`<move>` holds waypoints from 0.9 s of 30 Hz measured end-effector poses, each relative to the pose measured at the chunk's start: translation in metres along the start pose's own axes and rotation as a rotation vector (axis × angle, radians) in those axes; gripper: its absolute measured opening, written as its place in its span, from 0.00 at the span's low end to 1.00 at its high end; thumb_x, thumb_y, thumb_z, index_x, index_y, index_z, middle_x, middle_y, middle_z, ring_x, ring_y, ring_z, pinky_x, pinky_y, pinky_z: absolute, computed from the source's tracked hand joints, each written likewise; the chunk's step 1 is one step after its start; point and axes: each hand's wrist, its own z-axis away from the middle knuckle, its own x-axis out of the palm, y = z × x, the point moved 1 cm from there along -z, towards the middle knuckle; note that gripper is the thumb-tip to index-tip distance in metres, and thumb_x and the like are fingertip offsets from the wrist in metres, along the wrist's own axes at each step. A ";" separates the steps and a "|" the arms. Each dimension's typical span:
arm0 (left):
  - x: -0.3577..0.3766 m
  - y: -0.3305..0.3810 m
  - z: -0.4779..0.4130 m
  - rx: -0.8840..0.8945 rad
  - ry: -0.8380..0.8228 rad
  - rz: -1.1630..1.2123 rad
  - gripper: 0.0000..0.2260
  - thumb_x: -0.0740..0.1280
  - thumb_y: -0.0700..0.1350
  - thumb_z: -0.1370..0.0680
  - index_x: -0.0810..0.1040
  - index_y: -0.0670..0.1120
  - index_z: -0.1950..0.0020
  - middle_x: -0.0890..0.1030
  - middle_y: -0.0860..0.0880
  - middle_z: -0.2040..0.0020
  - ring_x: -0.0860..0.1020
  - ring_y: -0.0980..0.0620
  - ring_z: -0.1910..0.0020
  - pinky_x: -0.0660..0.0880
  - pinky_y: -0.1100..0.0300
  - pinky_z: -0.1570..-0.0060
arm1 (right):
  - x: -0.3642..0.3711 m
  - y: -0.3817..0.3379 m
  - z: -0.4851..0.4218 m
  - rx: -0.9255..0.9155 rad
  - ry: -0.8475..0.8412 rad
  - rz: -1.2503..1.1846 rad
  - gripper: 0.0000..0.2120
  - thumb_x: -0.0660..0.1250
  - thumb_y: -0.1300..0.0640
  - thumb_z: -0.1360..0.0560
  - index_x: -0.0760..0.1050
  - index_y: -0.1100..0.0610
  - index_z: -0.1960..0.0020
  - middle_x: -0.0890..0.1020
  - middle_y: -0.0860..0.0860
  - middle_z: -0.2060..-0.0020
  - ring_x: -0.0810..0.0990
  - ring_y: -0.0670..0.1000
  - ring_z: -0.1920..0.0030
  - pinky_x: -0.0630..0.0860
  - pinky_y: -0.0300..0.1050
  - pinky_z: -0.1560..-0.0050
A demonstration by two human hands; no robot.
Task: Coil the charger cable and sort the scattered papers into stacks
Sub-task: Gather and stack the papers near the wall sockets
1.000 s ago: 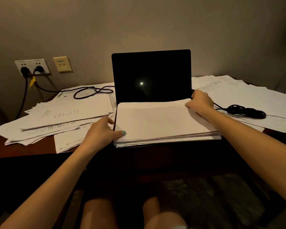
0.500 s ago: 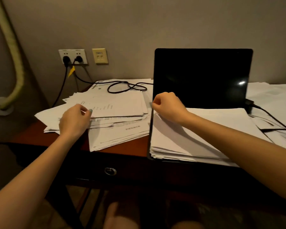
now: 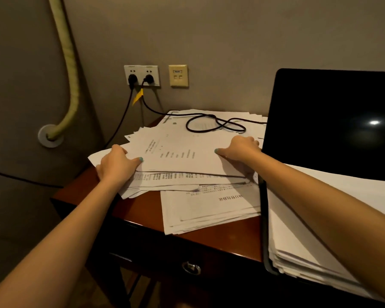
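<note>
Cable (image 3: 216,126) overlies the paper pile (image 3: 182,158) gripped by left fingers (image 3: 117,150) and right fingers (image 3: 250,141), laptop (image 3: 331,121) alongside.

Both bare forearms stretched forward, left hand (image 3: 118,163) thumb out, right hand (image 3: 240,147) fingers apparently curled under.
</note>
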 end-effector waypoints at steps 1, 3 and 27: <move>0.000 0.000 -0.004 -0.007 0.001 0.050 0.22 0.70 0.56 0.25 0.72 0.43 0.39 0.79 0.43 0.45 0.76 0.42 0.45 0.73 0.50 0.48 | 0.000 -0.001 -0.006 0.016 -0.013 0.009 0.36 0.63 0.30 0.29 0.72 0.61 0.38 0.70 0.63 0.36 0.68 0.63 0.36 0.69 0.51 0.46; -0.001 0.002 -0.011 -0.009 0.002 0.096 0.17 0.69 0.53 0.24 0.74 0.42 0.44 0.79 0.46 0.53 0.77 0.46 0.54 0.74 0.52 0.55 | -0.001 -0.001 -0.014 0.048 -0.033 0.016 0.40 0.62 0.28 0.30 0.71 0.61 0.36 0.69 0.63 0.34 0.66 0.63 0.34 0.68 0.52 0.44; -0.022 0.003 -0.003 0.217 0.334 0.569 0.08 0.62 0.39 0.19 0.71 0.39 0.41 0.74 0.47 0.49 0.73 0.54 0.50 0.68 0.69 0.60 | 0.002 -0.007 -0.008 0.024 -0.014 -1.117 0.16 0.72 0.61 0.28 0.73 0.65 0.43 0.81 0.57 0.55 0.82 0.52 0.60 0.78 0.41 0.61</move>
